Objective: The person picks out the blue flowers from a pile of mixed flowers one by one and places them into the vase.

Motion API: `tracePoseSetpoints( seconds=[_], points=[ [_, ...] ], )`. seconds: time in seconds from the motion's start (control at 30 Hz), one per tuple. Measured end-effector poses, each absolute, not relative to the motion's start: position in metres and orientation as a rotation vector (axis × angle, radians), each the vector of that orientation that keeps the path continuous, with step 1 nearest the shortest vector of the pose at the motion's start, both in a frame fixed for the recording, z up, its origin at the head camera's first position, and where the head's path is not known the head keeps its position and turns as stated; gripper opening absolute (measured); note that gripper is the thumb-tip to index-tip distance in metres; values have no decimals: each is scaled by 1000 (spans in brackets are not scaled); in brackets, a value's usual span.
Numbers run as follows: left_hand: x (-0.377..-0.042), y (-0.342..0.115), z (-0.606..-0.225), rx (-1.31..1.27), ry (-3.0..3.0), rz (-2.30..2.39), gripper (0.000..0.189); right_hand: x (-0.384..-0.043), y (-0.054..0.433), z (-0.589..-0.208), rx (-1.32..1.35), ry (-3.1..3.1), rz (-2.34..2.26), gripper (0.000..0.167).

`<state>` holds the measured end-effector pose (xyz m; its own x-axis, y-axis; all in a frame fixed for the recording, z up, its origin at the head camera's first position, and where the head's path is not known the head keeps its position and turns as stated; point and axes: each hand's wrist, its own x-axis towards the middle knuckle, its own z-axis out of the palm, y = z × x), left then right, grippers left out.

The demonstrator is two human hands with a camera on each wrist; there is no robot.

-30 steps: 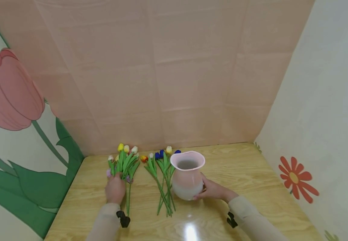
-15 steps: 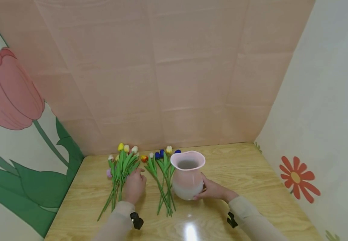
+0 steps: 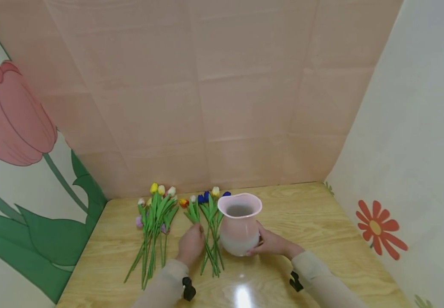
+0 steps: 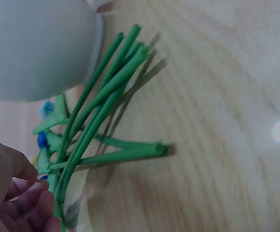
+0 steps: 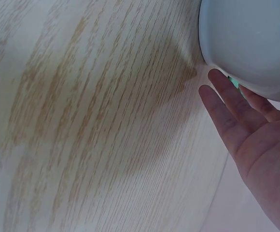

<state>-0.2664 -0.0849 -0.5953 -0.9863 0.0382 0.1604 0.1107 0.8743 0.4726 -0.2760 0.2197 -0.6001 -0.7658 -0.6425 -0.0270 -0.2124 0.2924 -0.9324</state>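
Observation:
A pink-and-white vase point(image 3: 241, 235) with a flared rim stands on the table. My right hand point(image 3: 269, 240) holds the vase's lower right side, thumb and fingers spread around it. In the right wrist view the fingers point(image 5: 234, 106) reach fairly straight along the vase's underside. My left hand point(image 3: 191, 244) is at the stems of the middle tulips point(image 3: 194, 211), just below the orange one. In the left wrist view its fingers bend close beside several green stems point(image 4: 94, 113); I cannot tell whether it pinches one. The flower heads there are mostly hidden.
A second bunch of tulips point(image 3: 154, 222), with yellow, white, pink and purple heads, lies to the left. Blue and white tulips point(image 3: 208, 199) lie just left of the vase. A pink backdrop point(image 3: 222, 107) hangs behind the wooden table point(image 3: 310, 214).
My left hand has let go of the left tulips, leaving them lying, and moved right to the middle stems. The right hand and the vase have stayed in place.

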Motion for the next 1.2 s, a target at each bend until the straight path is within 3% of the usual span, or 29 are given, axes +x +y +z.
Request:
tracePoseSetpoints(
  seconds=[0.4,0.9,1.07,1.2],
  points=[
    [-268,-72,-634,84,-2982,-690,25,-278,219,-603,-748,2152,-1482,106],
    [-268,-73,-633,184,-3021,-816,43,-279,219,-604,-761,2149,-1483,105],
    [-267,-74,-628,197,-2998,-847,44,-278,219,-604,-763,2164,-1474,105],
    [-267,-75,-623,225,-2964,-944,33,-278,219,-604,-758,2170,-1469,106]
  ],
)
